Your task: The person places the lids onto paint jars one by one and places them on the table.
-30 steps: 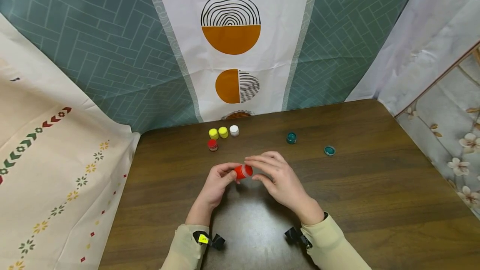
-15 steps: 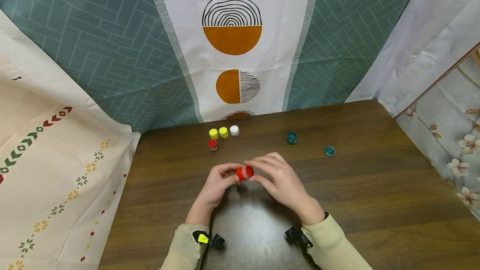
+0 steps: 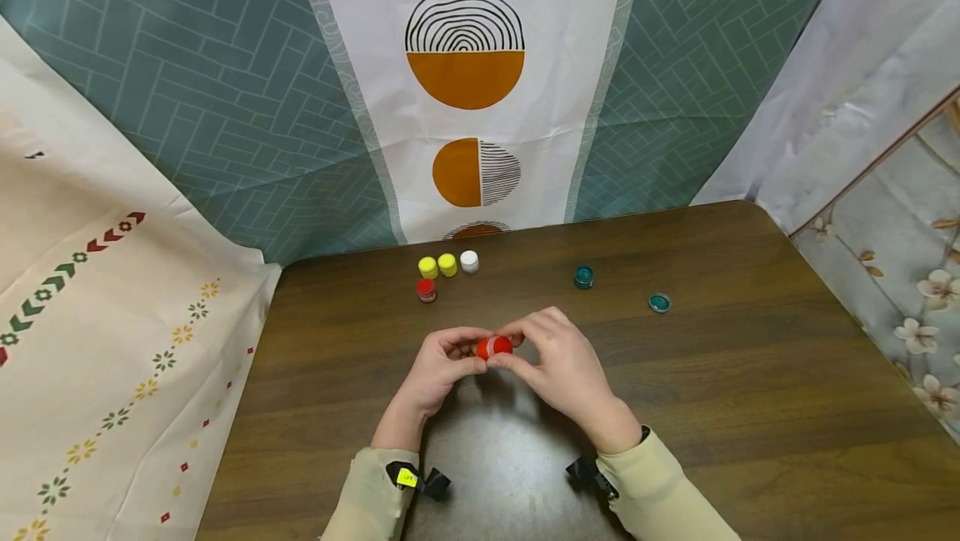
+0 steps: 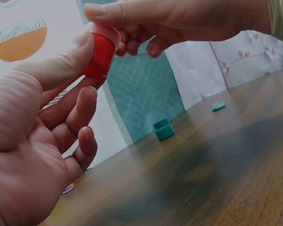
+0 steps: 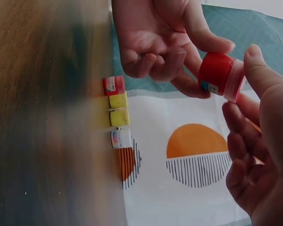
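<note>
My left hand holds a small red paint jar tilted on its side above the table, pinched between thumb and fingers. From the right, my right hand pinches the jar's lid between thumb and fingers. The lid sits on the jar; how tightly, I cannot tell. In the left wrist view the jar's red body shows between both hands, and the right thumb covers part of the lid.
Toward the back left of the brown table stand another red jar, two yellow jars and a white jar. At the right stands an open teal jar, with a teal lid lying apart from it.
My right hand has moved left, and its fingers have closed onto the lid of the red jar. The left hand keeps its grip, with the jar shifted slightly right. The other jars are unmoved.
</note>
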A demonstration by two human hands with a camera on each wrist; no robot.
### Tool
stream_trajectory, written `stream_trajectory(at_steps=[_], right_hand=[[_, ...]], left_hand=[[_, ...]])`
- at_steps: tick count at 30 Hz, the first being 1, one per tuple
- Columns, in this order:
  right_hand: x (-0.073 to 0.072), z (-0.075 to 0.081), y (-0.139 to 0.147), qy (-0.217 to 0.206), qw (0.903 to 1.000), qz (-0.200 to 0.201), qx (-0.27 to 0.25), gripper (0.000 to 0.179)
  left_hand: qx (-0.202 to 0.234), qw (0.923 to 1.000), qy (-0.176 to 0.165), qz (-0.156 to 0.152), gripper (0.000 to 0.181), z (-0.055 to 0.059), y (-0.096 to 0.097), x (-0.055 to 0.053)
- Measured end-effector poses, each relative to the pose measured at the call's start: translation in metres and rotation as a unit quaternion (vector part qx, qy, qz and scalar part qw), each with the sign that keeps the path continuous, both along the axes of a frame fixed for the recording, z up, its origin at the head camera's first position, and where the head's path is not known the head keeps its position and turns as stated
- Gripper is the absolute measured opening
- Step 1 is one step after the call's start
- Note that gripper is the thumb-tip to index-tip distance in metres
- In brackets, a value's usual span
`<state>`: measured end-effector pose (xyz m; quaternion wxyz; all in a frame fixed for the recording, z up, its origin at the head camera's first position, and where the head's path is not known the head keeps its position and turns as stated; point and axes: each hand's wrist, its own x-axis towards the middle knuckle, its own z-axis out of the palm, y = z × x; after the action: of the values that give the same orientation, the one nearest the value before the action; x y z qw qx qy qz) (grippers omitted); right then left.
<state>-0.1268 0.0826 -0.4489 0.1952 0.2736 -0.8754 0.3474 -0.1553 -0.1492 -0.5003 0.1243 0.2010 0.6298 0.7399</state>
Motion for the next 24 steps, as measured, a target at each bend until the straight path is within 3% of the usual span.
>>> stream_trajectory(at_steps=[6, 11, 17, 24], right_hand=[[0.001, 0.003, 0.0, -0.044, 0.998, -0.042, 0.016, 0.026], [0.002, 0.002, 0.007, -0.077, 0.9954, -0.05, 0.027, 0.037], [0.0, 0.0, 0.018, -0.051, 0.9986, 0.014, -0.001, 0.014], [-0.002, 0.007, 0.023, 0.037, 0.9932, 0.108, 0.021, 0.055]], left_hand=[[-0.008, 1.0, -0.003, -0.004, 0.04, 0.0, 0.001, 0.0], [-0.019, 0.9998, -0.001, 0.001, 0.044, -0.001, 0.002, 0.0], [-0.008, 1.0, -0.004, -0.001, 0.046, 0.0, 0.003, 0.0], [0.024, 0.9997, -0.01, -0.002, 0.032, -0.002, 0.003, 0.0]])
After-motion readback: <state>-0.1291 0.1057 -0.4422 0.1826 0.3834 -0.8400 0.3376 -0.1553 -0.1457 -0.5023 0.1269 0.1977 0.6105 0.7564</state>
